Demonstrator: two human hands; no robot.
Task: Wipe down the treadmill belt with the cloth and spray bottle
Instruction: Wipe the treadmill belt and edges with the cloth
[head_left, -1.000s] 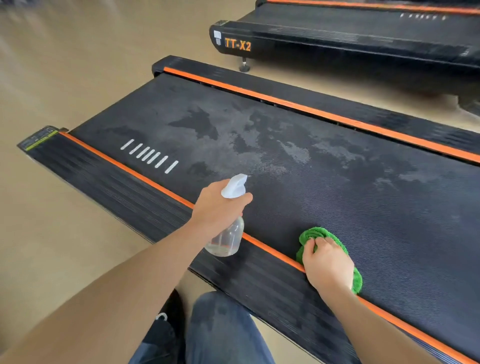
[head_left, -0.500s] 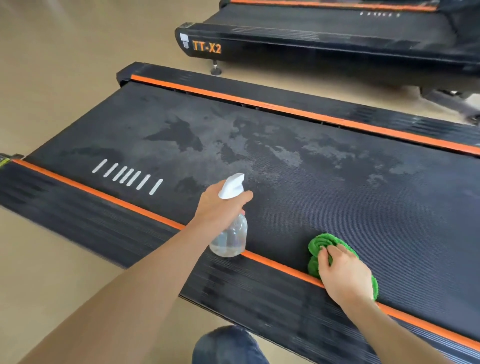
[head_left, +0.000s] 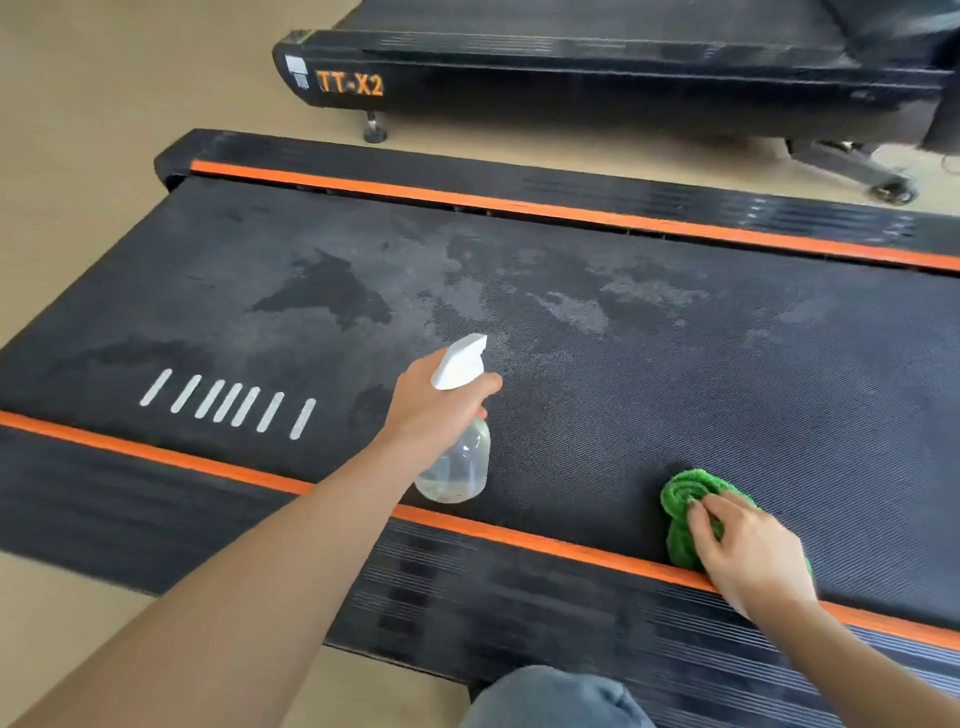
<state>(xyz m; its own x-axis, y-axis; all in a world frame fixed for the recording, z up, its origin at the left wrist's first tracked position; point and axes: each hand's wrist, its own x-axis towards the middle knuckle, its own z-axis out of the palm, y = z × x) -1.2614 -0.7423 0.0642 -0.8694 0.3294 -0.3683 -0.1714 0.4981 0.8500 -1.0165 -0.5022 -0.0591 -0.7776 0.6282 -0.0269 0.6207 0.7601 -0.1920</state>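
The black treadmill belt (head_left: 649, 395) stretches across the view, with dark wet patches and pale dusty blotches in its middle. My left hand (head_left: 431, 410) grips a clear spray bottle (head_left: 460, 467) with a white nozzle, held above the belt's near side and pointing away from me. My right hand (head_left: 748, 551) rests on a bunched green cloth (head_left: 685, 499) with its fingers curled into it. The cloth lies on the belt against the near orange stripe (head_left: 519, 535). Part of the cloth is hidden under my hand.
Ribbed black side rails with orange stripes run along both long sides of the belt, the far one (head_left: 571, 202). A second treadmill marked TT-X2 (head_left: 353, 83) stands beyond on the beige floor. My knee in blue jeans (head_left: 550, 696) sits at the bottom edge.
The view has shifted, so the treadmill sits lower and more to the right in frame. My right hand and the cloth have slid right along the near stripe. The bottle stays aimed the same way.
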